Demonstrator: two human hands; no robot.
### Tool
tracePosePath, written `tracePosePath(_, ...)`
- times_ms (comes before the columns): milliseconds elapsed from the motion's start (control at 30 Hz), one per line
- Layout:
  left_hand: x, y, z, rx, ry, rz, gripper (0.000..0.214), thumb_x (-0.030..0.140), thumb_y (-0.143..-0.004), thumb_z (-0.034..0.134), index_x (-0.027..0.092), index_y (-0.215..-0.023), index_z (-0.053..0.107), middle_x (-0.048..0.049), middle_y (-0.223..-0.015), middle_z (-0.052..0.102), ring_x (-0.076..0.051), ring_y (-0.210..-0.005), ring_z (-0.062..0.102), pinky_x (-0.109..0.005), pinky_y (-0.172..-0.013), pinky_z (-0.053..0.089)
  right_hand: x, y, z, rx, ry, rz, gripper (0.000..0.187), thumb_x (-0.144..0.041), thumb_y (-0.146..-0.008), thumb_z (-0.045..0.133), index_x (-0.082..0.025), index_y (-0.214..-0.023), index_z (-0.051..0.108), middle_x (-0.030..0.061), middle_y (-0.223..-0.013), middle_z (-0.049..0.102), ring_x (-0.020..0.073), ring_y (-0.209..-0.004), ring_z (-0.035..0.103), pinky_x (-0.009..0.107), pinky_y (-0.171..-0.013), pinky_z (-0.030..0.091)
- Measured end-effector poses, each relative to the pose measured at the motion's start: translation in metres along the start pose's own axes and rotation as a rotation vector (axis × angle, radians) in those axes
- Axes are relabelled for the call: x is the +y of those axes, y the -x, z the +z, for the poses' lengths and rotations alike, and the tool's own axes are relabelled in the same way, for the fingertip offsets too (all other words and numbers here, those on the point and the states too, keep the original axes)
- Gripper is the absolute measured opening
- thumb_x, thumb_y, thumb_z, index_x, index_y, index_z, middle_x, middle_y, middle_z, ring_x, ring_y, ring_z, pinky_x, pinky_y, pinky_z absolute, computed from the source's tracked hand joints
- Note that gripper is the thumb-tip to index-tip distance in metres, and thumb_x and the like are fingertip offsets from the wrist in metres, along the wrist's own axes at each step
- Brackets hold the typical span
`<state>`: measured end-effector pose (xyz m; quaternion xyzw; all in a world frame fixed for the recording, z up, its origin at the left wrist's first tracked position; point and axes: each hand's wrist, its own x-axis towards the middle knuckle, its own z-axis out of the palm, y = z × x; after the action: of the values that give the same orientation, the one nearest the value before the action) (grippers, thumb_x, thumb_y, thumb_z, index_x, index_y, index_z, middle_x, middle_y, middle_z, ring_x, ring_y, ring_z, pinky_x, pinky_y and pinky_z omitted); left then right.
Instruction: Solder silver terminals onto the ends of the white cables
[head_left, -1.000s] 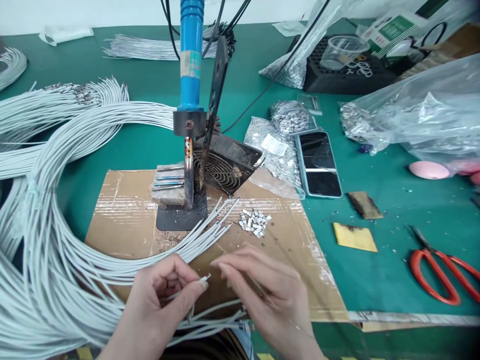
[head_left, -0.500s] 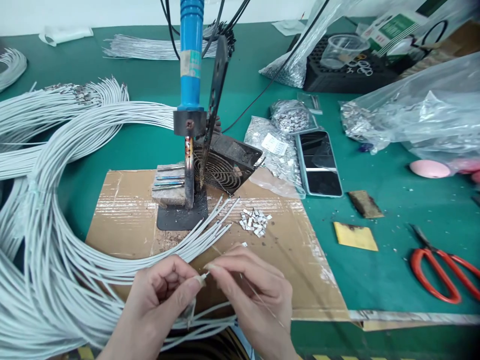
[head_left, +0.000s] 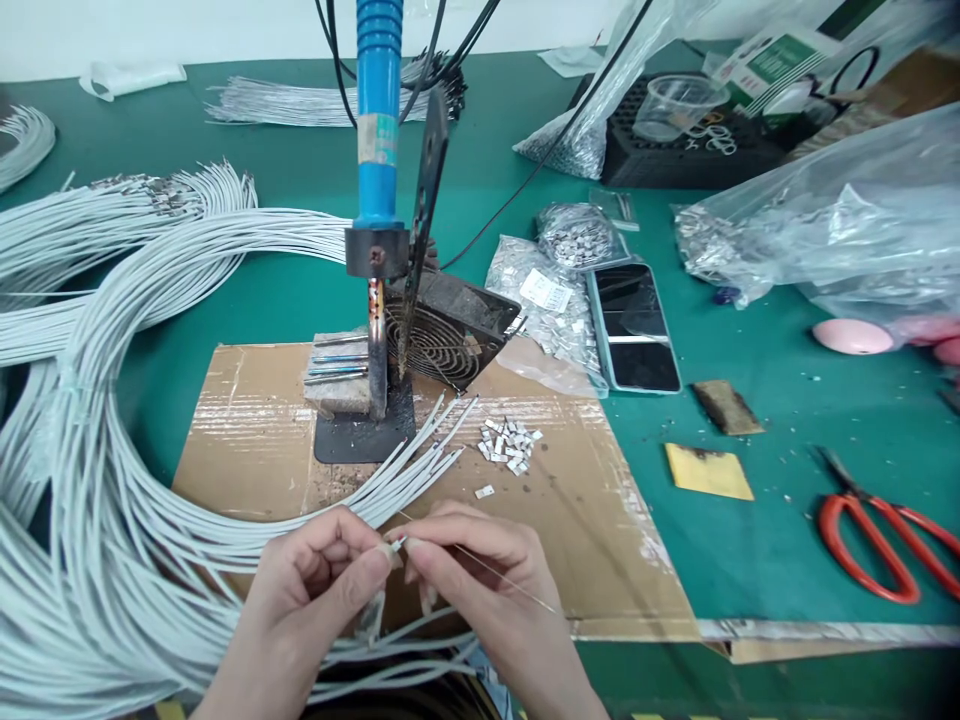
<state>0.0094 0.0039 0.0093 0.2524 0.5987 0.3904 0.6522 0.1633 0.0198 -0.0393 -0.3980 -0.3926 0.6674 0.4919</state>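
My left hand [head_left: 319, 585] is closed in a pinch on the end of a white cable [head_left: 397, 544], over the front of the cardboard. Close against it, the fingers of my right hand [head_left: 491, 570] pinch at the cable's tip. A thin solder-like wire [head_left: 514, 583] runs across my right hand and sticks out past its fingers. One small white chip-like piece [head_left: 484, 491] lies just beyond my right hand, and a pile of similar pieces [head_left: 510, 444] sits farther back. Several cable ends [head_left: 420, 455] fan out beyond my hands.
A blue-handled soldering iron [head_left: 377, 190] stands tip down in a stand in front of a small fan [head_left: 439, 340]. Bundled white cables [head_left: 97, 420] fill the left side. To the right are a phone [head_left: 637, 330], a yellow sponge [head_left: 708, 471] and red-handled scissors [head_left: 862, 530].
My right hand has shifted slightly left, its fingertips now closer to the left hand's at the cable tip. The single small white piece shows more fully.
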Motion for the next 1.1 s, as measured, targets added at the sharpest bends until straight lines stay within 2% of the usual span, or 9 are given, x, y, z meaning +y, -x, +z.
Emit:
tracePosePath(167, 0.001, -0.001, 0.0, -0.022, -0.007, -0.004, 0.051, 0.06, -0.075, 0.088, 0.015, -0.065, 0.067, 0.0072, -0.055, 0.043, -0.008, -0.054, 0.024, -0.022, -0.052, 0.019, -0.003, -0.001, -0.002, -0.015, -0.03, 0.012, 0.008, -0.029, -0.088, 0.082, -0.027, -0.09, 0.09, 0.0018, -0.068, 0.069, 0.0097, -0.054, 0.057, 0.019, -0.05, 0.05)
tracePosePath(367, 0.003, -0.002, 0.0, -0.041, -0.079, 0.019, 0.054, 0.064, -0.075, 0.087, 0.016, -0.065, 0.063, 0.0067, -0.056, 0.045, -0.009, -0.055, 0.028, -0.022, -0.053, 0.023, -0.009, 0.001, 0.0, 0.0, -0.171, 0.208, 0.011, -0.034, -0.082, 0.088, -0.023, -0.081, 0.088, 0.0009, -0.071, 0.068, 0.0077, -0.056, 0.057, 0.018, -0.053, 0.048)
tracePosePath(500, 0.005, -0.002, 0.001, -0.038, -0.122, 0.01, 0.057, 0.068, -0.072, 0.086, 0.017, -0.066, 0.061, 0.0061, -0.056, 0.047, -0.009, -0.055, 0.031, -0.023, -0.053, 0.023, -0.002, 0.001, 0.0, 0.006, -0.23, 0.23, 0.012, -0.034, -0.078, 0.09, -0.023, -0.078, 0.087, -0.0005, -0.067, 0.066, 0.0068, -0.052, 0.053, 0.018, -0.049, 0.044)
tracePosePath(567, 0.005, -0.002, 0.001, -0.053, -0.143, 0.0, 0.057, 0.068, -0.073, 0.085, 0.017, -0.066, 0.06, 0.0068, -0.056, 0.045, -0.009, -0.055, 0.029, -0.023, -0.052, 0.022, 0.001, -0.001, -0.002, 0.009, -0.175, 0.174, 0.008, -0.027, -0.076, 0.088, -0.022, -0.071, 0.085, -0.0018, -0.061, 0.064, 0.0059, -0.048, 0.047, 0.017, -0.045, 0.038)
tracePosePath(633, 0.006, -0.002, 0.0, -0.05, -0.175, -0.004, 0.053, 0.063, -0.075, 0.085, 0.017, -0.065, 0.059, 0.0077, -0.055, 0.042, -0.009, -0.054, 0.027, -0.023, -0.052, 0.02, -0.001, -0.002, -0.003, 0.016, -0.025, 0.096, 0.01, -0.018, -0.074, 0.085, -0.02, -0.064, 0.082, -0.0023, -0.056, 0.061, 0.006, -0.048, 0.045, 0.017, -0.045, 0.034)
tracePosePath(767, 0.007, -0.001, 0.002, 0.016, -0.24, 0.016, 0.038, 0.043, -0.076, 0.084, 0.018, -0.061, 0.059, 0.0085, -0.053, 0.039, -0.009, -0.054, 0.026, -0.023, -0.052, 0.021, -0.02, -0.005, -0.005, -0.007, 0.27, -0.02, 0.015, -0.012, -0.076, 0.077, -0.016, -0.063, 0.081, -0.0001, -0.055, 0.061, 0.0084, -0.051, 0.05, 0.018, -0.047, 0.037)
tracePosePath(900, 0.01, 0.0, 0.007, 0.071, -0.261, 0.024, 0.03, 0.035, -0.072, 0.08, 0.018, -0.059, 0.059, 0.0088, -0.052, 0.04, -0.009, -0.052, 0.028, -0.022, -0.051, 0.022, -0.037, -0.006, -0.009, -0.127, 0.365, -0.036, 0.017, -0.015, -0.084, 0.073, -0.015, -0.073, 0.085, 0.0041, -0.059, 0.068, 0.0118, -0.055, 0.058, 0.02, -0.05, 0.042)
tracePosePath(1033, 0.01, 0.003, 0.012, 0.107, -0.28, 0.039, 0.028, 0.035, -0.071, 0.079, 0.017, -0.059, 0.061, 0.0072, -0.053, 0.043, -0.009, -0.052, 0.033, -0.022, -0.052, 0.024, -0.044, -0.008, -0.011, -0.132, 0.394, -0.042, 0.017, -0.015, -0.083, 0.073, -0.015, -0.071, 0.085, 0.0022, -0.056, 0.065, 0.0107, -0.053, 0.056, 0.019, -0.05, 0.042)
tracePosePath(1100, 0.006, 0.005, 0.013, 0.133, -0.307, 0.076, 0.029, 0.037, -0.074, 0.078, 0.017, -0.06, 0.063, 0.006, -0.054, 0.045, -0.01, -0.054, 0.036, -0.021, -0.053, 0.026, -0.043, -0.008, -0.009, -0.095, 0.399, -0.037, 0.017, -0.014, -0.081, 0.073, -0.016, -0.067, 0.082, 0.0002, -0.054, 0.061, 0.0097, -0.051, 0.053, 0.018, -0.048, 0.04)
